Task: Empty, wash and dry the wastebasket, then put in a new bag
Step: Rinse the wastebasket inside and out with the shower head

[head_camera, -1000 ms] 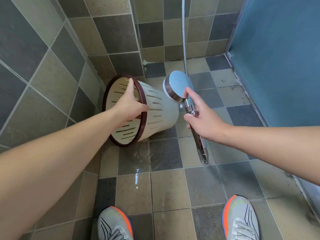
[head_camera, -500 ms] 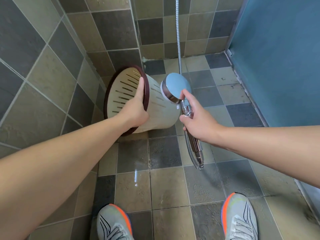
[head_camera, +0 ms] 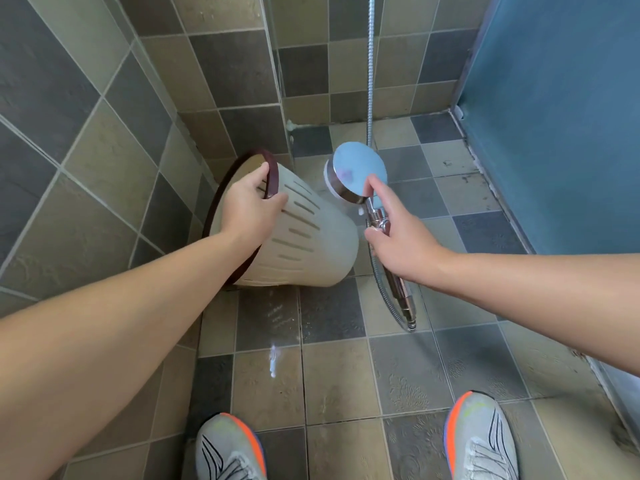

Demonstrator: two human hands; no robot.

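A cream slotted wastebasket (head_camera: 311, 237) with a dark red rim is held tipped on its side above the tiled floor, its mouth turned left toward the wall. My left hand (head_camera: 249, 206) grips the rim, fingers curled over the edge into the opening. My right hand (head_camera: 398, 237) holds the chrome handle of a shower head (head_camera: 358, 173), index finger stretched up along its back. The round head sits just right of the basket's upper side, facing it. No water stream is visible.
The metal shower hose (head_camera: 370, 81) hangs down the back wall and loops under my right hand. Tiled walls close in at left and behind, a blue panel (head_camera: 554, 116) at right. The floor tiles (head_camera: 273, 362) look wet. My two shoes stand at the bottom.
The basket has turned so its mouth faces further left and more of its slotted side shows. My left hand shifted on the rim. The shower head stayed close beside the basket.
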